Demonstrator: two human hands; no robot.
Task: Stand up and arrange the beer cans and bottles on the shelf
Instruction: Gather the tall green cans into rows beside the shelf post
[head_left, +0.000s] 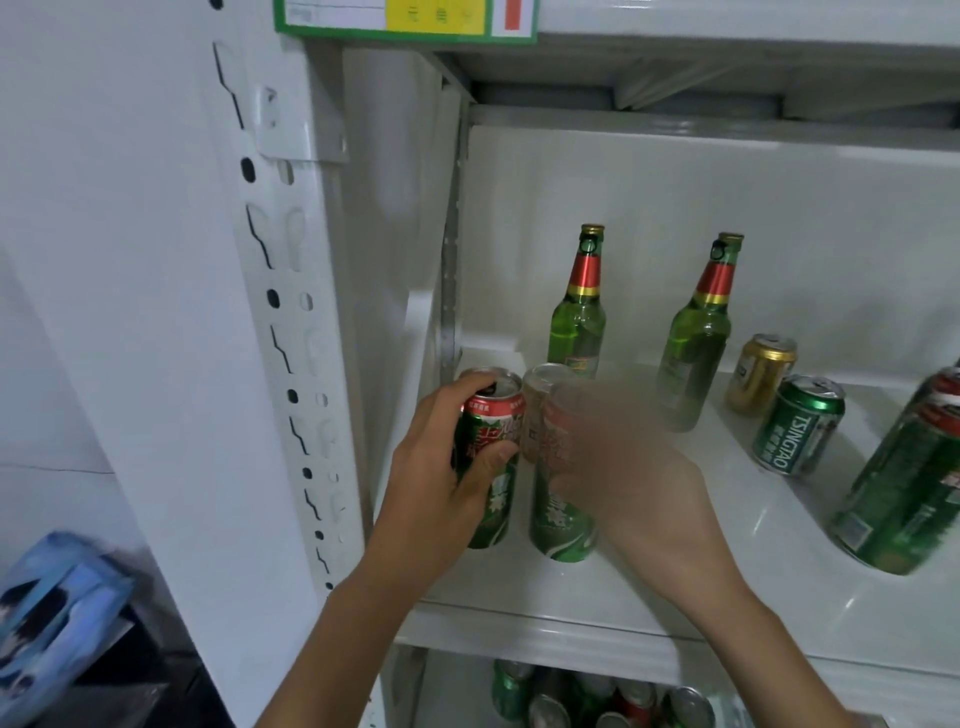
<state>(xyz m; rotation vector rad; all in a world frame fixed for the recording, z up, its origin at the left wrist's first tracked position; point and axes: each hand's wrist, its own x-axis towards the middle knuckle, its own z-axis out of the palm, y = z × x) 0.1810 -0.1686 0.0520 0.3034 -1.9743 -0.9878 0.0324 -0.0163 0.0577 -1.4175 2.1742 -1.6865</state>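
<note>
Hands (447, 467) (both) grip upright cans (491, 457).

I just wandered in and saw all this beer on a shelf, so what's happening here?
A person is tidying beer on a white shelf. The left hand grips a red-and-green can standing at the shelf's left end. The right hand, blurred by motion, is at a second green can beside it; whether it grips it is unclear. Behind stand two green bottles, with a gold can and a Tsingtao can to the right.
</note>
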